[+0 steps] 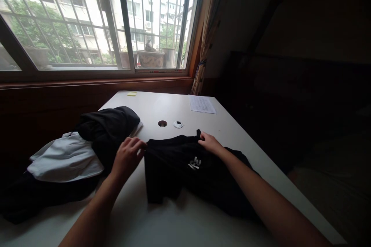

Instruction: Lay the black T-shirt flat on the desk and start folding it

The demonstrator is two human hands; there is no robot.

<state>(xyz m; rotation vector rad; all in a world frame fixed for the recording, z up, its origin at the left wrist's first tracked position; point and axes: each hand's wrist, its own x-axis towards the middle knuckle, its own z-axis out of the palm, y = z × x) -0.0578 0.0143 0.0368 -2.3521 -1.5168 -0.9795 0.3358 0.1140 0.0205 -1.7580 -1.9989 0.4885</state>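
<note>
A black garment with a white printed mark (174,162) is stretched between my hands over the white table (145,224). My left hand (129,156) pinches its upper left corner, and a short flap of cloth hangs below that corner. Farther right, my right hand (210,142) is closed on the upper edge, with a small tip of cloth sticking up beyond the fingers. The garment's right part spreads on the table, partly behind my right forearm. Whether it is a shirt or trousers I cannot tell.
Left of my hands lies a heap of black clothes (111,123) with a white garment (66,158). Beyond the black garment are a round cable hole (162,124), its white cover (178,124), printed paper (202,104) and a yellow note (131,93). A barred window (150,23) stands behind.
</note>
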